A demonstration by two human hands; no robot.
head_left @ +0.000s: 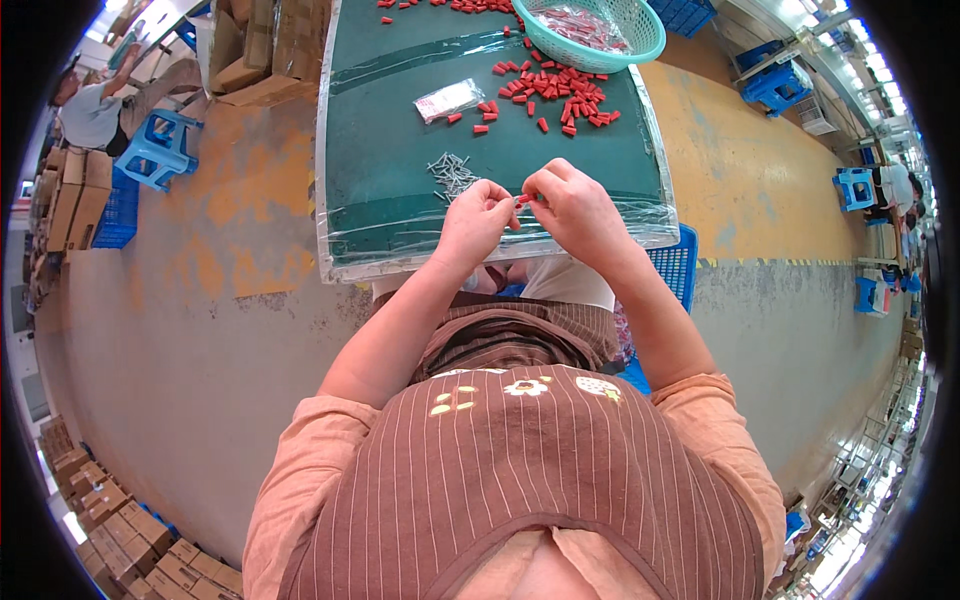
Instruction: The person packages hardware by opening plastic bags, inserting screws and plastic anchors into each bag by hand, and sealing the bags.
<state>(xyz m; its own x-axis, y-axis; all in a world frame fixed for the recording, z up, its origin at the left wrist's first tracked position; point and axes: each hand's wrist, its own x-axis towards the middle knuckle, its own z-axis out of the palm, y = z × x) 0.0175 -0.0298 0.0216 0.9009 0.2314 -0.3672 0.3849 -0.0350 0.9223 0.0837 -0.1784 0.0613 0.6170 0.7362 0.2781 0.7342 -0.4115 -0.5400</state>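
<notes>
A small red cap [524,199] is pinched by the right hand [574,208], its long axis pointed roughly toward the left hand [474,222], whose narrow grip's contents cannot be made out.

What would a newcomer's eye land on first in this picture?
Probably the bright red pieces, scattered across the far part of the dark green tabletop, many just on the near side of the mint-green basket. Next, likely the left hand and right hand, close together over the table's near side, with a small red piece at the right fingertips. Left of them lies a gray metal pile.
</notes>
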